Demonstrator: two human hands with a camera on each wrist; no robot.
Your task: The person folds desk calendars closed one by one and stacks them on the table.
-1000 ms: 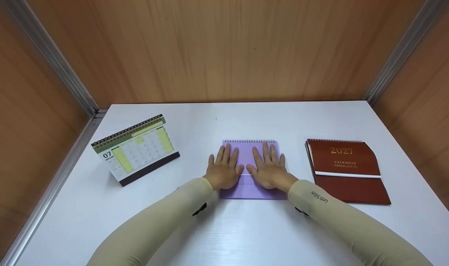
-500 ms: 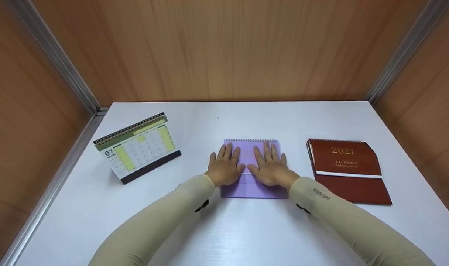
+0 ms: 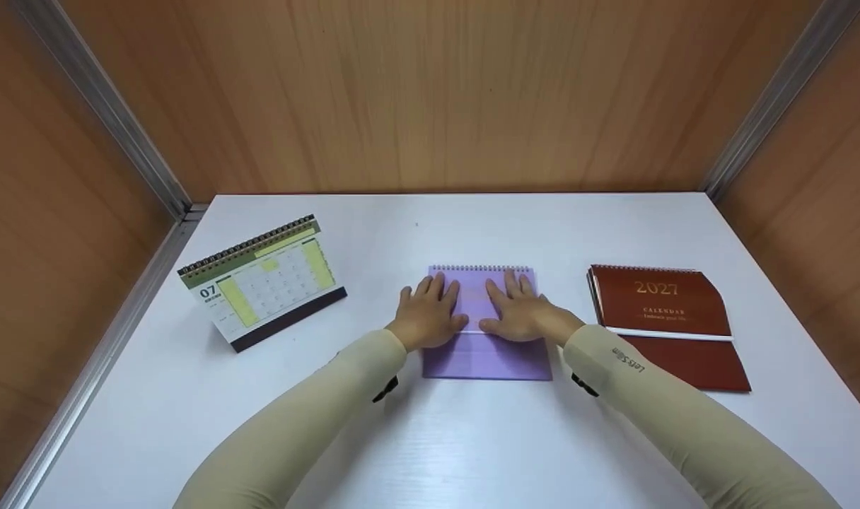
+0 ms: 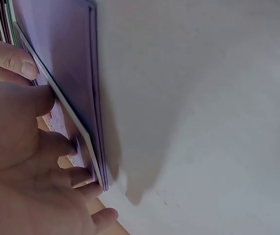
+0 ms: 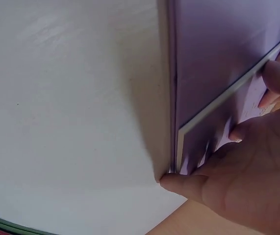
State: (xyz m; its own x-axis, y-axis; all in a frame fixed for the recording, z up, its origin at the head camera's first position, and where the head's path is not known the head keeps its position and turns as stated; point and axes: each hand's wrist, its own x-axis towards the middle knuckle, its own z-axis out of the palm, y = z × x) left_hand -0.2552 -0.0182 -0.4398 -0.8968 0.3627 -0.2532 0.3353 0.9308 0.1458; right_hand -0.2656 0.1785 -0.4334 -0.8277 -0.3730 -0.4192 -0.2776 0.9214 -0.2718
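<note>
A purple spiral-bound desk calendar [image 3: 497, 360] lies flattened at mid-table, its coil at the far end and its pages over the upper half. My left hand [image 3: 426, 317] rests on the left side of those pages with fingers spread. On the right side, my right hand [image 3: 520, 314] touches the pages with its fingers pointing away from me. In the right wrist view, the little finger [image 5: 181, 185] reaches past the calendar's side edge, close to the table. The left wrist view shows the left fingers [image 4: 56, 144] along the page stack, above the purple base [image 4: 63, 49].
To the left a green-and-white desk calendar [image 3: 271, 283] stands propped up, showing 07. A dark red 2027 calendar [image 3: 674, 311] lies at the right, near the right forearm. Wooden panels [image 3: 458, 99] enclose the white table [image 3: 416, 452] at the back and both sides.
My right wrist has shifted a little outward and away from me, and its fingers look less fully spread. The left hand stays almost in place. All three calendars keep their places.
</note>
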